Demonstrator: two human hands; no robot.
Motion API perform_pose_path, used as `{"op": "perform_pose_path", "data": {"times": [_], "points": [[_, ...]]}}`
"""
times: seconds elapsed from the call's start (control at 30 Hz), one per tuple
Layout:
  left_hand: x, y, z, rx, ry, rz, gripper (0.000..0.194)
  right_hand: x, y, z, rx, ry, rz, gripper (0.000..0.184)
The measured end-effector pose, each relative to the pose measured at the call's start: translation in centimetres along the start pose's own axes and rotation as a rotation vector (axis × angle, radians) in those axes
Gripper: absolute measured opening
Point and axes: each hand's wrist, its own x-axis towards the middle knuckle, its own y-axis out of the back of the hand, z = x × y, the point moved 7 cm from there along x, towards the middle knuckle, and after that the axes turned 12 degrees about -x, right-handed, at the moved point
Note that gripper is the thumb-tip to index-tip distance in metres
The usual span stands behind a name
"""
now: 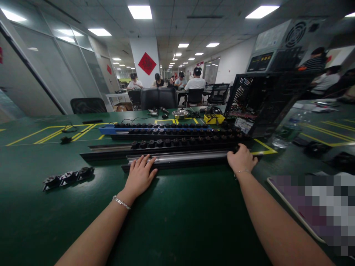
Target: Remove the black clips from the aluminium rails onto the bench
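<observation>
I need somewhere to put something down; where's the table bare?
Bare green table lies in front of the nearest rail, between the left hand and right hand; also between the left hand and the short strip. It's crowded behind that rail, where more strips lie side by side, and beside the computer case.

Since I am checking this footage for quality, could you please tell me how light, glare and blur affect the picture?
Head view: the ceiling lights are blown out to white; head view: a bright sheen runs along the metal bar between the left hand and right hand; head view: the clear bottle at right looks smeared; head view: coarse square blocks mask the lower right.
</observation>
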Motion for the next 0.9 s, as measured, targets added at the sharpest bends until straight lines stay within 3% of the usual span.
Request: {"op": "perform_pose_path", "data": {"times": [0.5,0.9], "points": [[0.1,0.0,-0.1,0.009,-0.004,0.008,0.048,-0.8,-0.1,-1.9,-0.017,0.112,0.004,0.048],[0.1,0.2,0.2,0.033,-0.019,0.009,0.046,-2.7,-0.2,-4.8,0.004,0.291,0.007,0.044]]}}
